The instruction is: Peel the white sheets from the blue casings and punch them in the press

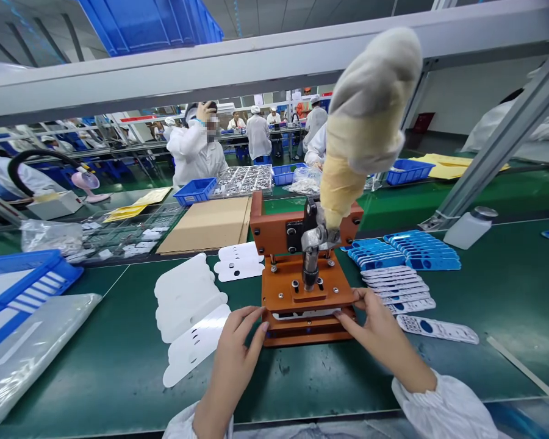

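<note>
A press jig [308,280] with orange-brown plates stands upright on the green bench, its lever handle wrapped in cream and grey cloth [370,110]. In the gap between its lower plates lies a white sheet with dark cut-outs [302,314]. My left hand [238,347] touches the jig's front left corner, fingers stretched and thumb apart. On the other side, my right hand [379,332] has its fingers at the plate's right edge and its thumb by the sheet's right end. Left of the jig lie white die-cut sheets [187,299]; right of it, white keypad panels with printed dots [437,329].
Blue panels [405,250] lie in rows at the right, near a white bottle [471,227]. Brown cardboard [205,222] lies behind the white sheets. A blue basket [27,286] and a clear plastic bag [36,347] occupy the left. Overhead runs a metal beam [256,58]. People in white coats work beyond.
</note>
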`<state>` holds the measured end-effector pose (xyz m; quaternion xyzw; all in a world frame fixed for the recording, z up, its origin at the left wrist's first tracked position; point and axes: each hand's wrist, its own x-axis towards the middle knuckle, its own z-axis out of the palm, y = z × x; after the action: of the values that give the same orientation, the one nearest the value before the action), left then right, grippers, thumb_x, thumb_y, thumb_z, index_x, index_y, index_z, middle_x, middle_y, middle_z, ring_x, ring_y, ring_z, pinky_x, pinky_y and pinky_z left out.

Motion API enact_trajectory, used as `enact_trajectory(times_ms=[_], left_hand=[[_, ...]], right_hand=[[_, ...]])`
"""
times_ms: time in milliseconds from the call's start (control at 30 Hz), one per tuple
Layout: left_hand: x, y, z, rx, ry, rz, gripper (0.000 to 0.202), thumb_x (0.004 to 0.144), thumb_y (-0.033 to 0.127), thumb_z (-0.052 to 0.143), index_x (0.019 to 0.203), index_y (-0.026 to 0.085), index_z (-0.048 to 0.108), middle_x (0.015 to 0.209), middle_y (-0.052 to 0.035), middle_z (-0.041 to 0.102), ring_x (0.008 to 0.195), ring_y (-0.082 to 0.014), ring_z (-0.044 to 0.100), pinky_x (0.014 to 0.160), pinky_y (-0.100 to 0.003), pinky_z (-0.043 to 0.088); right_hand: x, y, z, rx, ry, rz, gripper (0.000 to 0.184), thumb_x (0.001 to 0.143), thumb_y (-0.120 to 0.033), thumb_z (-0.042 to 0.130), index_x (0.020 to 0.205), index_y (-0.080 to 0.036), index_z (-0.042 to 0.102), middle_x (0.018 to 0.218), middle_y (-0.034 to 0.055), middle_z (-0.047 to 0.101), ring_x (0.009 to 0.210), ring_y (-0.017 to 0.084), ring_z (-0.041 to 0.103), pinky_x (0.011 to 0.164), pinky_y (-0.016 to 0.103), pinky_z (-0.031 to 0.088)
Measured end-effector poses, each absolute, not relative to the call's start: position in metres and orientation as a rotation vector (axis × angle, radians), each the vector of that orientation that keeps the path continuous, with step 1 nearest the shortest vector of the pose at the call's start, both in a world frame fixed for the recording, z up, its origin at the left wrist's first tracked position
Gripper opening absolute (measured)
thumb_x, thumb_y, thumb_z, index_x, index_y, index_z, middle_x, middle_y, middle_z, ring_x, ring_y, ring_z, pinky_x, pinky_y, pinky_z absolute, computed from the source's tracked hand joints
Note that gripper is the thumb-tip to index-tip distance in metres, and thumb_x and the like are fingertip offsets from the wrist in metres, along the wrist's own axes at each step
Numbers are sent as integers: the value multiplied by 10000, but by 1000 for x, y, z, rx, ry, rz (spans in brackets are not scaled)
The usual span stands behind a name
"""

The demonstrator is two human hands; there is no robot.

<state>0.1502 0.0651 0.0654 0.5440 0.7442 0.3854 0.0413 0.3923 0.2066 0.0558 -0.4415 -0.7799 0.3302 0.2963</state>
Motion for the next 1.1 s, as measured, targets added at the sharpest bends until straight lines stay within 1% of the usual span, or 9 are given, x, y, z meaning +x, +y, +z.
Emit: enact_trajectory(times_ms=[100,300,433,567,700,833,967,1033,1100], left_hand=[[124,56,58,1784,2458,1017,298,871,358,453,1033,231,667,1039,-99,661,952,-270,606,817,-414,512],[71,22,28,1817,2654,360,303,832,264,440,999,193,684,1035,-118,670,908,-316,621,696,-423,524],[73,10,13,1985,2671,376,325,861,212,399,1023,233,681,1100,-113,656,1008,-326,596,751,-437,515],[78,2,3,2188,2565,359,470,836,65,332,1164,250,614,1168,-89,648,1077,-290,593,844,-447,514],[76,3,1,2258,2481,299,516,833,26,284,1210,219,579,1310,-55,543,1208,-244,511,971,-418,464],[74,6,12,2253,2408,502,380,874,121,351,1118,196,633,1227,-75,607,1143,-249,567,940,-426,494],[91,1,35,2333,2329,1015,251,807,139,538,981,243,686,1016,-42,712,949,-227,673,842,-357,555],[111,-1,52,2429,2165,1242,322,756,91,584,1011,265,676,980,-26,722,885,-221,691,793,-339,566],[137,5,70,2587,1903,1328,425,731,62,601,1103,265,639,972,-40,724,845,-229,698,769,-343,561]], right_hand=[[397,204,52,-1154,-2034,902,304,816,-456,547,968,-227,418,1151,110,558,1070,260,570,852,420,512],[413,204,44,-1169,-1943,924,353,802,-532,548,918,-230,404,1147,120,574,1087,263,569,855,411,514],[415,204,44,-1194,-1918,946,364,805,-551,537,919,-231,408,1139,123,587,1082,264,575,837,404,525],[414,203,44,-1216,-1894,941,392,797,-576,529,944,-228,423,1113,115,608,1049,264,595,809,397,536],[414,203,45,-1208,-1898,932,375,805,-557,530,954,-226,436,1112,116,615,1032,264,603,791,395,539],[416,198,48,-1173,-1852,865,315,819,-496,538,954,-235,425,1098,100,616,1039,265,592,805,415,521],[415,175,57,-956,-1745,698,182,822,-349,573,865,-258,421,954,52,608,967,250,590,813,425,487],[410,157,65,-814,-1889,894,113,834,-310,569,868,-253,479,935,46,592,923,224,593,790,387,491],[402,140,77,-702,-2037,1370,174,848,-357,568,986,-256,533,990,51,586,902,196,597,775,341,507]])
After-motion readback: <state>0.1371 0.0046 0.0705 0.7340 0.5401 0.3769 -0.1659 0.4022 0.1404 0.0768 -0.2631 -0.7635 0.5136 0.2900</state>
